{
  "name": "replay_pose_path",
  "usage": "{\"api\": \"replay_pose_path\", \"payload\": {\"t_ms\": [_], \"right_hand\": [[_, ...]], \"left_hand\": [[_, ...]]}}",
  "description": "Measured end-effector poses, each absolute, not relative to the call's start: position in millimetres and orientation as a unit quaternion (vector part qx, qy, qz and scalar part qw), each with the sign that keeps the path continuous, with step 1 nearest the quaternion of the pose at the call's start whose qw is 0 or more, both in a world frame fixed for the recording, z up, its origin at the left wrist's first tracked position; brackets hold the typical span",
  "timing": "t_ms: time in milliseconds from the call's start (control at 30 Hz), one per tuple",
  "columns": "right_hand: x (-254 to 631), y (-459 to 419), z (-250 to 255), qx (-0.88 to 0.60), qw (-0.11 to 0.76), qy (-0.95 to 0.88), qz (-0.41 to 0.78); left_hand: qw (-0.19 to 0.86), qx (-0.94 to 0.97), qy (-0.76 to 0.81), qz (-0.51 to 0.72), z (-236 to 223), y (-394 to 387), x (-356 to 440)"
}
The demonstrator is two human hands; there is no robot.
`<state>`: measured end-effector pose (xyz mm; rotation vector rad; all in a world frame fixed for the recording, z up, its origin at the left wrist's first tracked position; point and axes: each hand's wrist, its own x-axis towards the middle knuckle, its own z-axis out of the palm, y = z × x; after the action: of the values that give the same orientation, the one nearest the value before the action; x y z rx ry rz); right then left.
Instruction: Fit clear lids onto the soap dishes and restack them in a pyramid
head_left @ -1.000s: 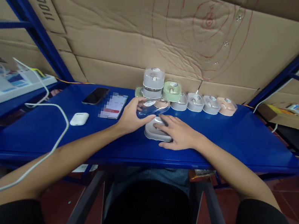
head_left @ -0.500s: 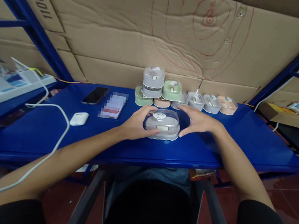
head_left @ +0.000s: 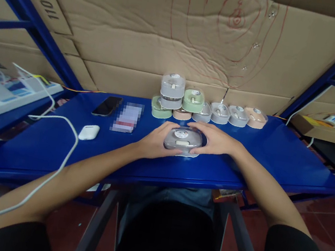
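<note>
A small grey plastic box with a clear lid (head_left: 185,136) rests on the blue table in front of me. The lid carries a round white sticker, and a pale clasp shows on the near side. My left hand (head_left: 157,141) is wrapped round its left side, the thumb along the front. On the opposite side my right hand (head_left: 215,141) closes round it, thumb at the front right and fingers at the back. The hands cover both ends of the box, so I cannot see whether the lid is fully seated.
Similar boxes stand at the back: a grey one (head_left: 173,85) atop a stack, a green one (head_left: 193,100), and a row ending in a peach one (head_left: 255,118). To the left lie a dark phone (head_left: 107,106), a lit phone (head_left: 127,118), a white earbud case (head_left: 88,132) and a white cable (head_left: 71,126).
My right hand has moved left from beside the box and closed round its right side. The clear lid now sits lower and flatter. My left hand keeps its hold.
</note>
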<state>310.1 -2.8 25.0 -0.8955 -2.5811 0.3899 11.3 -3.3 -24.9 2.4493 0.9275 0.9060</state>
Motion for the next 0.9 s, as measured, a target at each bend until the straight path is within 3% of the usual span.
{"api": "replay_pose_path", "payload": {"t_ms": [900], "right_hand": [[304.5,-8.8,34.4,-0.355,0.142,-0.912,0.147]], "left_hand": [[0.218,0.89,0.305,0.26,-12.5,-6.1,8.9]]}}
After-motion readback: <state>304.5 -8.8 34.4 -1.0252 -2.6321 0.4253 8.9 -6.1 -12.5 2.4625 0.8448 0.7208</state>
